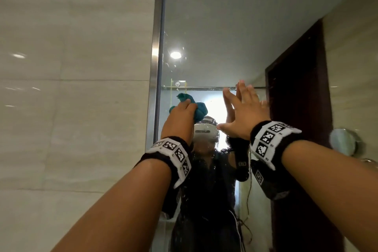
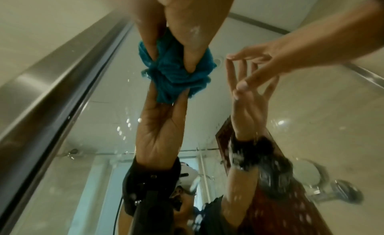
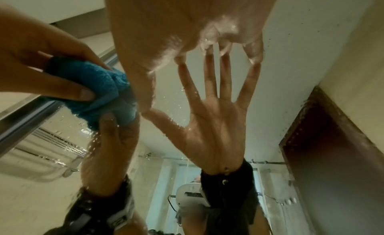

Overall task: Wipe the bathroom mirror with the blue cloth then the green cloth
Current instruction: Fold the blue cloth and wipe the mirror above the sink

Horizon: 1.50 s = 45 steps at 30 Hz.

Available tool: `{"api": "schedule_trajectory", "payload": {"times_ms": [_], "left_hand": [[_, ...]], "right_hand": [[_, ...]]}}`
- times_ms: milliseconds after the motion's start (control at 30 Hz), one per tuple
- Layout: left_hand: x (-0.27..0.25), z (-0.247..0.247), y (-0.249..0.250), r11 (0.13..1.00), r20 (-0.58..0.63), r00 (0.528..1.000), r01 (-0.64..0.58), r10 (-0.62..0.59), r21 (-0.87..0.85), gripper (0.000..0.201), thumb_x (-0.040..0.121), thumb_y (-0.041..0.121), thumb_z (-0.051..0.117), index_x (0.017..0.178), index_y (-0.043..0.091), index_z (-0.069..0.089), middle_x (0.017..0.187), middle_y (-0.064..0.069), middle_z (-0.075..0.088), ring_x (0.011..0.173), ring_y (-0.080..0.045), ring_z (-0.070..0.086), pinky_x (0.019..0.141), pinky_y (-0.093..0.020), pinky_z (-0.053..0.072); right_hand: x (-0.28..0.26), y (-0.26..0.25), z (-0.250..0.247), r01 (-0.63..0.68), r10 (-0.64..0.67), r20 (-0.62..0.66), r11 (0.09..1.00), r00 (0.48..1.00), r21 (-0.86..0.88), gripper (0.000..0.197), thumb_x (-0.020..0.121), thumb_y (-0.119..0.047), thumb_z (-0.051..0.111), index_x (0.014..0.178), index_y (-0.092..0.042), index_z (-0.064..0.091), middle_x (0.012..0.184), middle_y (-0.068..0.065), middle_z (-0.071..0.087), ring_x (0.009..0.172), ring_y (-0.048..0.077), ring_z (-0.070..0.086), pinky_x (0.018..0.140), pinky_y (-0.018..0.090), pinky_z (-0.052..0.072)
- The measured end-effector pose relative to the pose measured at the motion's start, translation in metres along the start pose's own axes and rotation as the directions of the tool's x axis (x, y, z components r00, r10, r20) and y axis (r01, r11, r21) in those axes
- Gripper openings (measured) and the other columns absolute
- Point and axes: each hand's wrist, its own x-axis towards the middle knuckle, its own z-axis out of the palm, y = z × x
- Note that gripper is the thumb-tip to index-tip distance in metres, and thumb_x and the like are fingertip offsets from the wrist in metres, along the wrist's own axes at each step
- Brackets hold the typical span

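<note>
Your left hand (image 1: 181, 117) has its fingers clamped round the bunched blue cloth (image 2: 176, 74), pressed to the mirror (image 1: 225, 26) just inside its metal edge (image 1: 156, 67). Your right hand (image 1: 243, 114) is spread, fingers apart and straight, their tips touching the wet glass beside the cloth. Keep the wad flat and work outward from your fingers in overlapping strokes; droplets cling all around them. Beige tile wall (image 1: 71, 67) lies beyond the cloth hand. No green cloth shows.
</note>
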Motion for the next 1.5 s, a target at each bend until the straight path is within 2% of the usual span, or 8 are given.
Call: {"api": "schedule_trajectory", "payload": {"times_ms": [200,567,700,800,933,1100,1333,1500], "left_hand": [[-0.017,0.018,-0.013,0.988,0.154,0.985,-0.098,0.079,0.116,0.072,0.096,0.006,0.047,0.15,0.02,0.003,0.158,0.0,-0.011,0.145,-0.016,-0.011,0.116,-0.029,0.007],[0.061,-0.004,0.01,0.99,0.053,0.996,-0.074,0.068,0.116,0.071,0.091,0.006,0.056,0.15,0.014,0.015,0.158,-0.008,0.004,0.145,-0.024,0.003,0.117,-0.034,0.01],[0.05,0.016,0.02,0.954,0.188,0.959,-0.246,0.213,0.172,0.073,0.092,0.005,0.056,0.15,0.02,0.014,0.159,-0.002,0.001,0.145,-0.019,0.0,0.118,-0.035,0.014],[0.058,-0.003,0.007,0.961,0.131,0.978,-0.184,0.16,0.204,0.075,0.091,0.004,0.056,0.15,0.02,0.013,0.159,-0.003,0.001,0.145,-0.021,0.003,0.118,-0.038,0.016],[0.066,-0.026,-0.012,0.985,0.015,0.999,0.032,-0.035,0.172,0.07,0.094,0.009,0.051,0.15,0.017,0.01,0.159,-0.004,0.0,0.145,-0.023,0.002,0.117,-0.041,0.017],[0.053,-0.011,-0.008,0.989,0.047,0.998,-0.045,0.039,0.14,0.065,0.098,0.015,0.039,0.151,0.016,0.001,0.158,-0.004,-0.011,0.145,-0.021,-0.009,0.117,-0.034,-0.001],[0.059,-0.026,-0.034,0.921,0.104,0.976,-0.215,0.191,0.325,0.074,0.093,0.011,0.053,0.15,0.028,0.009,0.159,0.001,0.001,0.143,-0.023,0.014,0.113,-0.039,0.027],[0.09,-0.05,-0.04,0.954,-0.014,0.999,-0.028,0.033,0.298,0.068,0.096,0.008,0.047,0.151,0.023,0.009,0.158,-0.007,0.002,0.141,-0.028,0.02,0.112,-0.04,0.029]], "right_hand": [[-0.001,0.002,0.003,0.006,-0.006,0.005,0.999,1.0,0.049,0.106,0.077,-0.062,0.061,0.145,-0.038,-0.017,0.15,0.001,-0.034,0.139,0.025,-0.027,0.112,0.059,0.0],[0.004,0.004,0.006,0.018,-0.018,-0.017,1.0,1.0,0.0,0.106,0.076,-0.066,0.058,0.144,-0.039,-0.018,0.15,0.001,-0.033,0.14,0.026,-0.024,0.111,0.059,0.003],[0.005,0.001,-0.009,0.0,-0.005,-0.083,0.999,0.997,-0.053,0.097,0.07,-0.074,0.055,0.146,-0.036,0.007,0.155,0.006,0.0,0.141,0.031,0.007,0.107,0.055,0.022],[0.014,-0.004,-0.028,0.016,-0.031,-0.238,0.998,0.971,-0.063,0.087,0.068,-0.075,0.053,0.138,-0.034,0.022,0.144,0.005,0.023,0.131,0.029,0.026,0.102,0.049,0.03],[0.034,-0.013,-0.035,0.032,-0.038,-0.15,0.999,0.988,-0.043,0.098,0.071,-0.073,0.054,0.146,-0.035,0.004,0.156,0.002,-0.005,0.143,0.03,-0.002,0.112,0.055,0.013],[0.042,-0.019,-0.026,0.006,-0.006,-0.055,1.0,0.998,0.016,0.107,0.072,-0.067,0.059,0.147,-0.034,-0.009,0.154,0.003,-0.024,0.141,0.03,-0.019,0.112,0.06,0.004],[0.04,-0.02,-0.028,0.002,-0.002,-0.041,1.0,0.999,-0.002,0.107,0.073,-0.069,0.056,0.146,-0.033,-0.012,0.153,0.003,-0.026,0.141,0.029,-0.02,0.113,0.059,0.004],[0.04,-0.019,-0.027,0.007,-0.007,-0.037,1.0,0.999,-0.021,0.106,0.073,-0.071,0.054,0.146,-0.034,-0.013,0.153,0.003,-0.026,0.141,0.029,-0.02,0.113,0.059,0.004]]}}
